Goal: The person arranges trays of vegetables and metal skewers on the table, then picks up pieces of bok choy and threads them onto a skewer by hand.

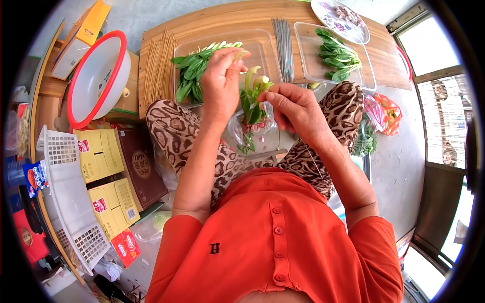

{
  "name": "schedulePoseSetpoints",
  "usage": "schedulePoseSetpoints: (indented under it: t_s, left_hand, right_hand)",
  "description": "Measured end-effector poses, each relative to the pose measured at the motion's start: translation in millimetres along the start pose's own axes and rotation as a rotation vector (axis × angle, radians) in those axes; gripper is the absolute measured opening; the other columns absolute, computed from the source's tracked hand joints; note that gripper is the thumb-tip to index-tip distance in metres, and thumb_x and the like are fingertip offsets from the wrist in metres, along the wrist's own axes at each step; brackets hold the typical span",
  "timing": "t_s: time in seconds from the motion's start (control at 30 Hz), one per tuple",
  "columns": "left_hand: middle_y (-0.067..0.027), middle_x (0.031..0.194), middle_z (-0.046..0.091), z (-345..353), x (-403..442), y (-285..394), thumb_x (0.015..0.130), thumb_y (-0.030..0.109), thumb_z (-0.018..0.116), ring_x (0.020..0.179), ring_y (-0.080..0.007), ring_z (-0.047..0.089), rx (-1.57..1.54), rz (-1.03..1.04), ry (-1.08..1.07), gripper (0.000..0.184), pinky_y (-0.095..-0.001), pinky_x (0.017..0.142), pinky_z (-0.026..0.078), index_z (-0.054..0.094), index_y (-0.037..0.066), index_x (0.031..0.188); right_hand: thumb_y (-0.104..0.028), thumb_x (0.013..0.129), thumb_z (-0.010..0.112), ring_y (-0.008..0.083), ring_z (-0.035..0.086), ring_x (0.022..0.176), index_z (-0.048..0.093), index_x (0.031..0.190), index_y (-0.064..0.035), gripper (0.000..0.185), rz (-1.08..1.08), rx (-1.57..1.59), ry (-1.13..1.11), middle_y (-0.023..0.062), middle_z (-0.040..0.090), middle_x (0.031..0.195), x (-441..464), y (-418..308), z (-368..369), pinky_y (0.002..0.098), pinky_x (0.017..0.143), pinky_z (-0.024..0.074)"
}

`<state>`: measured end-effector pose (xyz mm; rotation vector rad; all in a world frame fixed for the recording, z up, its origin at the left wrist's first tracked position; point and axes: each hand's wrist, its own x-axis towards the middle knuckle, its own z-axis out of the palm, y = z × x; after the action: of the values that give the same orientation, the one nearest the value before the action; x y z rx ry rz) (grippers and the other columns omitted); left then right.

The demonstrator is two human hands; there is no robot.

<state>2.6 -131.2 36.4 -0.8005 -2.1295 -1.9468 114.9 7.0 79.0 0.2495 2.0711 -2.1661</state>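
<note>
Wooden planks of a table (217, 20) are spanning the top of the frame, with a clear tray (262, 50) of leaves sitting at upper middle. Just above the frame's centre, the greens (246, 98) are standing with pale stalks upward, over a plastic bag (235, 127). A hard pinch could be bruising or snapping those tender stalks, while a loose one could be letting leaves drop into the bag. What looks like a thin stick (314, 160) is slanting below the right hand (295, 108), so its point might be pricking the leg if that wrist turns carelessly.

The left hand (225, 81) is bending inward above an almost upright forearm, its fingers closing around a pale strip (242, 54). The right forearm is slanting from lower right toward the centre, thumb and forefinger nipping the edge of the greens, the other fingers curling; I cannot tell whether the palm is gripping the stick
</note>
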Motion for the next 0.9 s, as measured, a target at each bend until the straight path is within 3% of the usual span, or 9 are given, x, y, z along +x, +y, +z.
schedulePoseSetpoints:
  t_s: [0.17, 0.23, 0.33, 0.5, 0.57, 0.6, 0.67, 0.73, 0.9]
  left_hand:
    - [-0.0044, 0.103, 0.064, 6, 1, -9, 0.097, 0.010, 0.050, 0.087, -0.0126, 0.060, 0.118, 0.244, -0.052, 0.020, -0.0241, 0.076, 0.048, 0.064, 0.001, 0.108]
    - [-0.0048, 0.103, 0.066, 7, -1, -9, 0.098, 0.012, 0.048, 0.092, -0.0119, 0.060, -0.084, 0.020, -0.142, 0.022, -0.0244, 0.084, 0.047, 0.063, 0.002, 0.112]
    - [-0.0049, 0.102, 0.067, 10, -4, -5, 0.099, 0.012, 0.047, 0.096, -0.0121, 0.060, -0.116, -0.056, -0.238, 0.025, -0.0257, 0.087, 0.047, 0.060, 0.003, 0.118]
    - [-0.0064, 0.112, 0.066, 15, 0, -17, 0.098, 0.012, 0.048, 0.104, -0.0148, 0.060, -0.142, 0.028, -0.434, 0.030, -0.0285, 0.092, 0.047, 0.056, 0.004, 0.125]
    - [-0.0064, 0.120, 0.062, 12, 9, -19, 0.096, 0.013, 0.050, 0.109, -0.0152, 0.058, -0.086, -0.235, -0.598, 0.033, -0.0292, 0.096, 0.045, 0.054, 0.003, 0.128]
    - [-0.0069, 0.124, 0.060, 8, 20, -43, 0.094, 0.013, 0.054, 0.113, -0.0148, 0.056, -0.115, -0.260, -0.573, 0.037, -0.0306, 0.097, 0.045, 0.053, 0.003, 0.129]
    - [-0.0073, 0.116, 0.064, -2, 40, -92, 0.092, 0.007, 0.053, 0.104, -0.0139, 0.061, 0.044, -0.293, -0.489, 0.030, -0.0289, 0.094, 0.046, 0.059, 0.002, 0.120]
    - [-0.0083, 0.097, 0.070, -4, 50, -129, 0.086, 0.013, 0.061, 0.088, -0.0167, 0.066, 0.385, -0.333, -0.412, 0.020, -0.0315, 0.078, 0.051, 0.068, 0.006, 0.102]
    - [-0.0127, 0.095, 0.068, 15, 36, -170, 0.080, 0.013, 0.065, 0.086, -0.0304, 0.065, 0.726, -0.228, -0.520, 0.016, -0.0394, 0.075, 0.051, 0.069, 0.009, 0.095]
  right_hand:
    - [-0.019, 0.097, 0.050, 0.0047, 0.042, 0.044, 0.064, 0.096, -0.0006, 0.023, 0.021, 0.124, -0.007, -0.0013, 0.050, 0.053, 3, -5, -3, 0.0202, 0.042, 0.0299]
    - [-0.019, 0.097, 0.050, 0.0049, 0.041, 0.043, 0.064, 0.097, -0.0008, 0.023, 0.033, 0.142, -0.009, -0.0013, 0.049, 0.052, 3, -4, -4, 0.0201, 0.041, 0.0290]
    - [-0.019, 0.097, 0.050, 0.0050, 0.041, 0.043, 0.064, 0.097, -0.0012, 0.023, 0.048, 0.190, 0.009, -0.0017, 0.048, 0.052, 4, -2, -7, 0.0200, 0.041, 0.0285]
    - [-0.020, 0.097, 0.050, 0.0038, 0.040, 0.043, 0.065, 0.097, -0.0024, 0.023, 0.049, 0.187, 0.072, -0.0027, 0.048, 0.053, 3, 16, -24, 0.0190, 0.041, 0.0269]
    - [-0.021, 0.097, 0.051, 0.0030, 0.038, 0.043, 0.066, 0.097, -0.0027, 0.023, 0.084, 0.182, 0.113, -0.0037, 0.048, 0.052, -3, 12, -33, 0.0183, 0.042, 0.0259]
    - [-0.022, 0.097, 0.051, 0.0027, 0.035, 0.041, 0.065, 0.098, -0.0039, 0.023, 0.072, 0.165, 0.133, -0.0041, 0.046, 0.051, -4, 17, -38, 0.0181, 0.040, 0.0236]
    - [-0.023, 0.098, 0.050, 0.0021, 0.032, 0.040, 0.065, 0.099, -0.0043, 0.023, 0.068, 0.150, 0.171, -0.0043, 0.044, 0.050, -8, 23, -50, 0.0177, 0.038, 0.0214]
    - [-0.022, 0.098, 0.050, 0.0019, 0.032, 0.040, 0.065, 0.100, -0.0039, 0.024, 0.063, 0.152, 0.185, -0.0043, 0.044, 0.050, -12, 27, -59, 0.0176, 0.038, 0.0215]
    - [-0.022, 0.097, 0.051, 0.0024, 0.036, 0.042, 0.065, 0.096, -0.0026, 0.024, 0.096, 0.145, 0.208, -0.0038, 0.047, 0.052, -18, 36, -71, 0.0184, 0.040, 0.0245]
